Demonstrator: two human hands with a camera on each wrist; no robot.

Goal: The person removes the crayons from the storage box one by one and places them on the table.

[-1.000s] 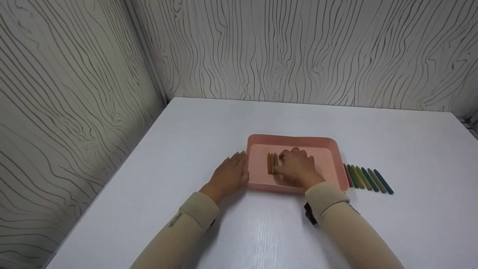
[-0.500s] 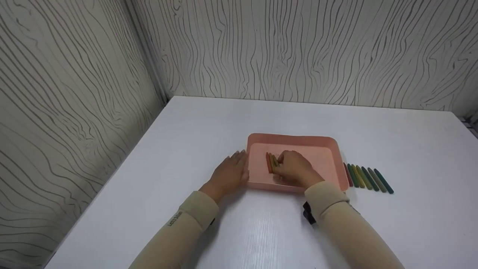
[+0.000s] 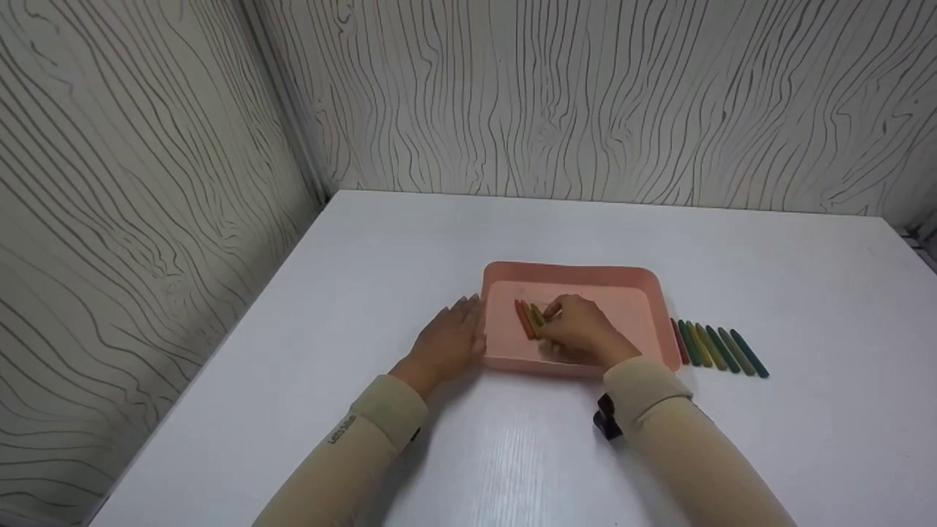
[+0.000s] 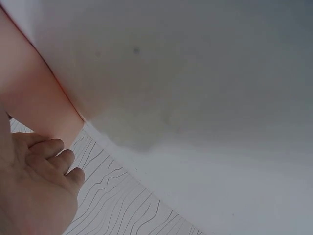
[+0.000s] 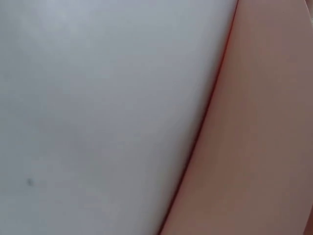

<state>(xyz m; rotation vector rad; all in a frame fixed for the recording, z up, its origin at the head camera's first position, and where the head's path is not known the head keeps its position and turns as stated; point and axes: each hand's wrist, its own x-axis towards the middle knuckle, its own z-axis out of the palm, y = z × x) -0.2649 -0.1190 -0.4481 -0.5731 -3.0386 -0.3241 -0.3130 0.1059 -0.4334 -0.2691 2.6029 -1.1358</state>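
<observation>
We see a white counter [image 3: 512, 454] with a faint wood grain, set into a corner where two walls [image 3: 146, 183] papered in pale, dark-lined wood-grain pattern meet. A shallow pink tray [image 3: 571, 274] lies flat near the middle of the counter. Our right hand [image 3: 582, 333] rests inside the tray, its fingers [image 3: 556, 311] curled and touching a small bunch of crayons [image 3: 527, 320] in red, orange and olive, which lie side by side on the tray floor, tilted a little to the left; whether the fingers truly pinch one of them we cannot tell. Our left hand [image 3: 446, 340] lies flat on the counter, fingers straight and relaxed, resting against the tray's left wall. To the right of the tray, just beside its wall, a row of crayons [image 3: 721, 350] from dark red through greens to teal lies on the counter, touching one another. Both arms wear beige sleeves [image 3: 381, 417]. The wrist views show only blurred counter and tray wall.
</observation>
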